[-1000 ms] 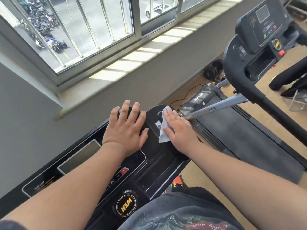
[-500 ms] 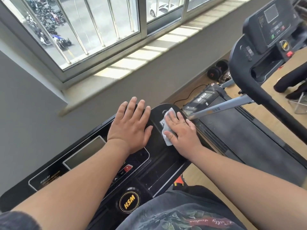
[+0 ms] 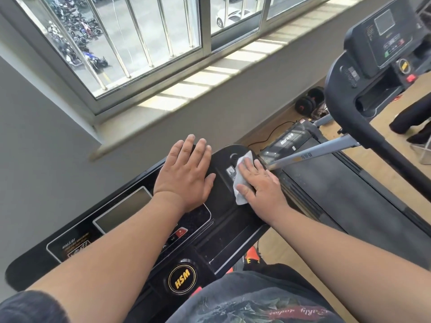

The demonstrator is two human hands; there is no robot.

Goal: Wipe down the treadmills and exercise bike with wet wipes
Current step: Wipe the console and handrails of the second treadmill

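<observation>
The right hand (image 3: 258, 186) lies flat, fingers straight, pressing a wipe (image 3: 241, 180) onto the console (image 3: 224, 220) at 2 o'clock from its HSM badge (image 3: 182, 279), hiding most of the wipe, while the left hand (image 3: 186, 176) rests open at 12, covering some buttons.

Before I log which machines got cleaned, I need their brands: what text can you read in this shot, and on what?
"HSM": gold round badge on the near treadmill console.
"HSM" plus unreadable characters: motor cover of the next treadmill.
Print on the grey upright bar, console panel and far console: too blurred.
</observation>
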